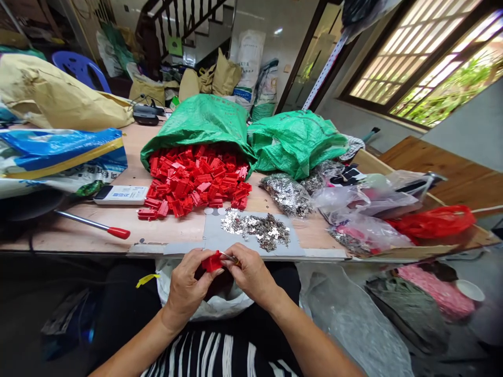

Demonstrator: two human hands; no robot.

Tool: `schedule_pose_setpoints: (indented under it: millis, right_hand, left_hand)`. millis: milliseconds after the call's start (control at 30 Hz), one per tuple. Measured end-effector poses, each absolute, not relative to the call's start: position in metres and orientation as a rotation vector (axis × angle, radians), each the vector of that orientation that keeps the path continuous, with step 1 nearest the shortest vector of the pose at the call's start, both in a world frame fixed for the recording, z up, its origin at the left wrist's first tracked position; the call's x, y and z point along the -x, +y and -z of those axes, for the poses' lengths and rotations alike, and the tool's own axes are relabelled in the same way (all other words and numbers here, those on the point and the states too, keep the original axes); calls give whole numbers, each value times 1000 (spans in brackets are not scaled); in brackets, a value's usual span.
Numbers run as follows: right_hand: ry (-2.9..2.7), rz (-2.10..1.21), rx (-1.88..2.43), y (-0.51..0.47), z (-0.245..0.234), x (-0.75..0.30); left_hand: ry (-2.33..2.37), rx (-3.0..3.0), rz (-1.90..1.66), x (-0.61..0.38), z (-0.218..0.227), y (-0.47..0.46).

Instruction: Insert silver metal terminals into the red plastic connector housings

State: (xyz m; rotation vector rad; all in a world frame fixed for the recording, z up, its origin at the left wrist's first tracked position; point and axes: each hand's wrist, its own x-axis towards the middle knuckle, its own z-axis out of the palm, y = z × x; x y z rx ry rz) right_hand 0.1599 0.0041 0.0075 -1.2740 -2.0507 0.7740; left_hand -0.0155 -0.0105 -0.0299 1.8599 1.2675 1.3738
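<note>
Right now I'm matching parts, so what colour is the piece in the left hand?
The piece in the left hand is red, seen in the head view.

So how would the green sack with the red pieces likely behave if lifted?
The green sack would probably flop and fold, since its skin is creased. It may spill, as red pieces heap out of its open mouth. It seems unlikely to roll, slumped as it lies.

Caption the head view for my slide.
Left hand holds a red piece, right hand a small tool, before heaped red pieces.
</note>
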Motion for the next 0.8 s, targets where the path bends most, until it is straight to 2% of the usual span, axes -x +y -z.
schedule_pose_setpoints:
  millis: [233,467,800]
  right_hand:
    - [-1823,-1082,1240,0,-2,-163]
    - [-1931,-1006,1211,3,-3,-163]
    - [-2118,-1081,1058,13,-10,-174]
  left_hand:
    - [1326,-1803,-1449,17,29,-13]
    - [1319,-1790,-1440,16,27,-14]
    - [1251,-1807,-1399,18,29,-14]
